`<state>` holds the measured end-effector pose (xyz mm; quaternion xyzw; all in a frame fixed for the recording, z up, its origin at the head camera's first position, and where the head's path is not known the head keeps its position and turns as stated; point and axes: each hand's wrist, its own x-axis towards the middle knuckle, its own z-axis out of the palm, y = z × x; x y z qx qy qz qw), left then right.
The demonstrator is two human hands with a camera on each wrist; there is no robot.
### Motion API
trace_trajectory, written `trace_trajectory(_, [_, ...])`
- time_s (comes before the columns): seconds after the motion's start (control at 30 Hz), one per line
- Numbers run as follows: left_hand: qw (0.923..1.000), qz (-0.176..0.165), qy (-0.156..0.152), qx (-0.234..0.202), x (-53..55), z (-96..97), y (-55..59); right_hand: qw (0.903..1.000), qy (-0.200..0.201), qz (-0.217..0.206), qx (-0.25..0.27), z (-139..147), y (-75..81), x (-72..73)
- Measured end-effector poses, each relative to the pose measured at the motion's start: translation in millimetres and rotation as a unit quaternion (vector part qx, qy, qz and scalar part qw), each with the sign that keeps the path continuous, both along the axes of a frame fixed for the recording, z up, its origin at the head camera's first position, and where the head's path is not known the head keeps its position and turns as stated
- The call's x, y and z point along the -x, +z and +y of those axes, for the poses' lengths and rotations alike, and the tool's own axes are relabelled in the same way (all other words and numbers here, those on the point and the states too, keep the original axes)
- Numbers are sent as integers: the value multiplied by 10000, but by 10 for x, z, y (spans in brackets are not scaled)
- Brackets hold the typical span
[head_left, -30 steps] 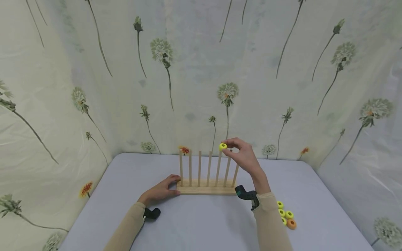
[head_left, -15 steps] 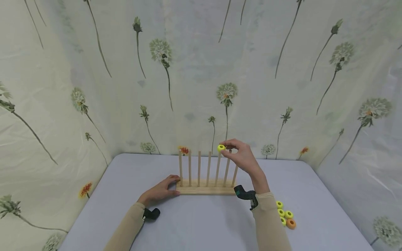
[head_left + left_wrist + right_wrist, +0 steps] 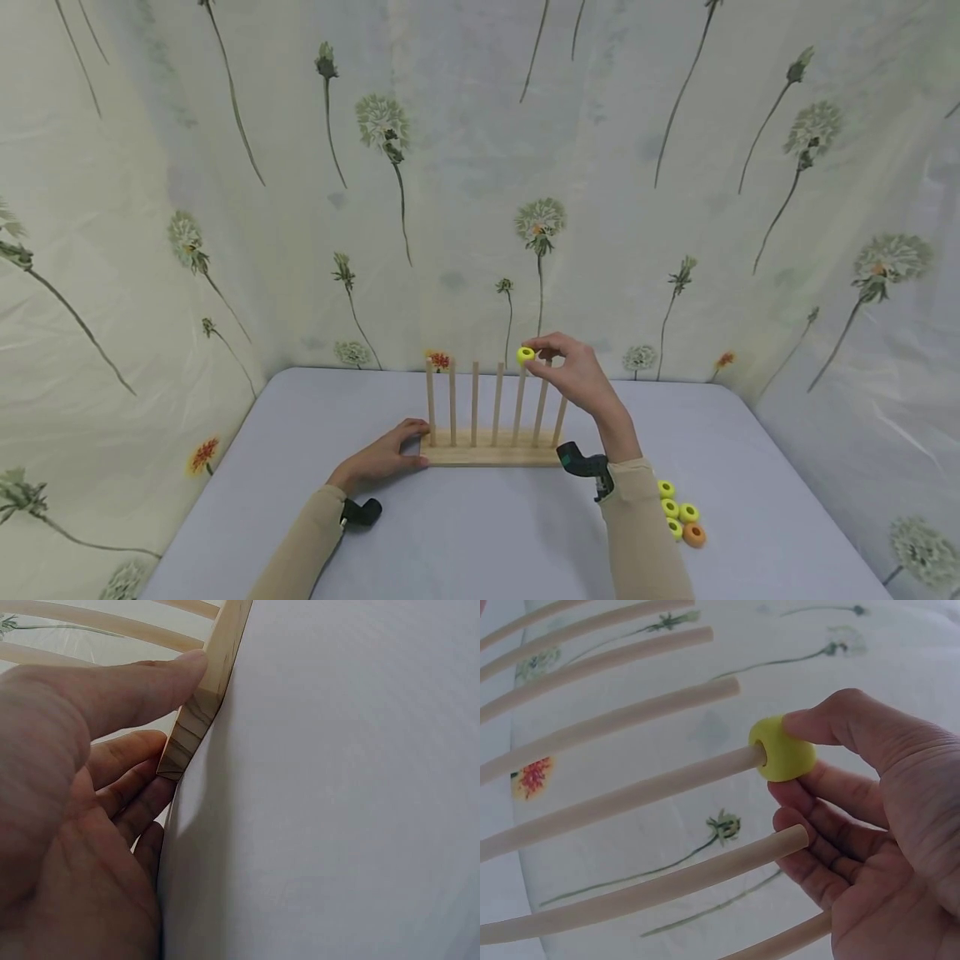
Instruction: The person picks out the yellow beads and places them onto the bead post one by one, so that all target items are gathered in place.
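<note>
The yellow bead (image 3: 784, 748) is at the top of the fifth peg (image 3: 519, 408) from the left, the peg's tip at its hole; how far in the tip sits cannot be told. The right hand (image 3: 573, 375) pinches the bead between thumb and fingers, its other fingers near the sixth peg. The seventh peg's top is hidden behind that hand.

Seven upright pegs stand in a row on a wooden base (image 3: 487, 457), gaps between them. The left hand (image 3: 382, 461) grips the base's left end, thumb at the front edge, fingers at the back; the hands are well apart. A black wrist camera (image 3: 581, 462) covers the base's right end in the head view.

The base lies well in from the side edges of the table (image 3: 480, 542), with tabletop before and behind it; the table's near edge is cut off. Beside the right sleeve (image 3: 647, 533), which partly covers some, lie four yellow beads (image 3: 688, 512) and an orange bead (image 3: 694, 535). Behind the table hangs a flowered sheet (image 3: 450, 208).
</note>
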<state>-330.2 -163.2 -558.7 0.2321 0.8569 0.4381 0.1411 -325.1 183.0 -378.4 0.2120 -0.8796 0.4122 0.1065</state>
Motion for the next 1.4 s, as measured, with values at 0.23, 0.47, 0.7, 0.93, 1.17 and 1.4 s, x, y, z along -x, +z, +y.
trace_trajectory(0.23, [10000,12,16,-25,-1,-5,5,10000,-5,-54,-38,-8,30,-23])
trace_trajectory(0.47, [10000,14,21,45,-8,-13,-19,9999,-6,-123,-109,-13,2,-20])
trace_trajectory(0.7, [10000,60,-2,33,-13,-9,-32,9996,-63,-179,-193,-14,-4,-16])
trace_trajectory(0.93, [10000,46,25,17,-2,-7,-25,9996,-35,-169,-203,-20,9,-6])
trace_trajectory(1.17, [10000,6,28,49,8,-6,-31,9996,-3,-150,-243,-16,16,-1])
trace_trajectory(1.4, [10000,68,15,70,13,-11,-33,9996,-15,-178,-197,-14,17,-14])
